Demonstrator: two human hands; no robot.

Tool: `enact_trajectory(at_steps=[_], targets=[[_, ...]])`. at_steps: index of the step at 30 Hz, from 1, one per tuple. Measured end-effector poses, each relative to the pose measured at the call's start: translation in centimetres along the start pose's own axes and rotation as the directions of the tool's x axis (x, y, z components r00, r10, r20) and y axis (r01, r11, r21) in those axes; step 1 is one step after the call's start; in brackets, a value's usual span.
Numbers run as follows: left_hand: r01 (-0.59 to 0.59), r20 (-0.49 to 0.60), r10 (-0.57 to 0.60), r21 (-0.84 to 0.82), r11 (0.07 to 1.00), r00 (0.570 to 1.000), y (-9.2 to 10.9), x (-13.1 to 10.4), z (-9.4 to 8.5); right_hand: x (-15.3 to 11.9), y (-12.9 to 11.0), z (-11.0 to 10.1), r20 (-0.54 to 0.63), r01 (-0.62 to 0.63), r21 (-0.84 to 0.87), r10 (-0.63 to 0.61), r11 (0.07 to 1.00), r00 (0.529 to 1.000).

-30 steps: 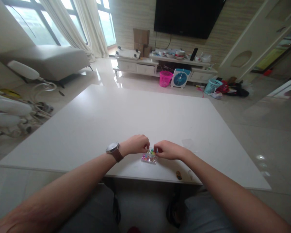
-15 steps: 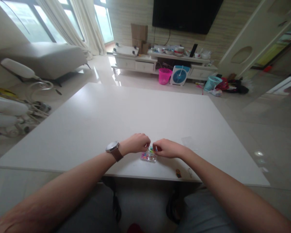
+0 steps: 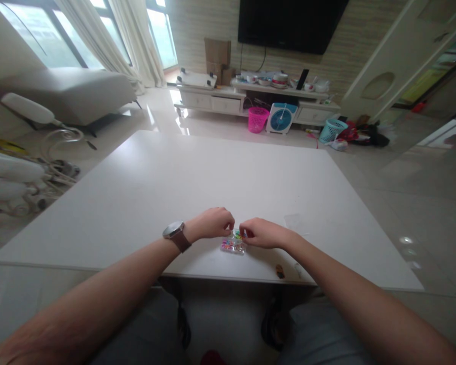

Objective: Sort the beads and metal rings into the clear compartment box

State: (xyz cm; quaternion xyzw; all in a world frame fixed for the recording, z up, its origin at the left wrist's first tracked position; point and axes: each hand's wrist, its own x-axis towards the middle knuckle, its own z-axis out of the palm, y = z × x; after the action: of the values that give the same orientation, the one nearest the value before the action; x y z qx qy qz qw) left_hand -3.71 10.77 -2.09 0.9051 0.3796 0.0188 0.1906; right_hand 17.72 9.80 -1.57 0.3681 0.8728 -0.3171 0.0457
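Note:
A small clear compartment box (image 3: 233, 248) of colourful beads rests on the white table (image 3: 220, 172) near its front edge. My left hand (image 3: 216, 223), with a watch (image 3: 174, 229) on the wrist, is closed just above the box's far left side. Its fingertips are pinched, and whatever they hold is too small to make out. My right hand (image 3: 261, 232) is curled at the box's right side, thumb and fingers pinched over the beads. What it holds is hidden too. The two hands face each other with a narrow gap between them.
A clear plastic piece (image 3: 294, 221) lies right of my right hand. Nearer the front edge are a small orange-and-dark item (image 3: 279, 271) and a thin clear loop (image 3: 298, 270). Beyond the table stand a pink basket (image 3: 257, 120), a blue fan (image 3: 282, 118) and a TV cabinet (image 3: 226, 104).
My left hand has shifted very slightly left and up. My right hand stays almost in place, and the bead box has not visibly moved.

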Motion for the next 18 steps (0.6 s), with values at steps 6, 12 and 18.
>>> enact_trajectory(at_steps=[6, 12, 18], targets=[[-0.015, 0.012, 0.015, -0.018, 1.0, 1.0, -0.47, -0.2, 0.15, 0.12, 0.52, 0.32, -0.012, 0.026, -0.015, -0.027, 1.0, 1.0], [-0.025, 0.022, 0.025, -0.022, 0.999, 0.999, -0.52, -0.12, 0.29, -0.02, 0.35, 0.16, -0.011, 0.016, -0.019, -0.016, 1.0, 1.0], [-0.027, 0.04, 0.029, -0.067, 0.997, 0.999, -0.43, -0.17, -0.06, -0.3, 0.51, -0.36, -0.045, 0.014, -0.027, -0.015, 1.0, 0.999]])
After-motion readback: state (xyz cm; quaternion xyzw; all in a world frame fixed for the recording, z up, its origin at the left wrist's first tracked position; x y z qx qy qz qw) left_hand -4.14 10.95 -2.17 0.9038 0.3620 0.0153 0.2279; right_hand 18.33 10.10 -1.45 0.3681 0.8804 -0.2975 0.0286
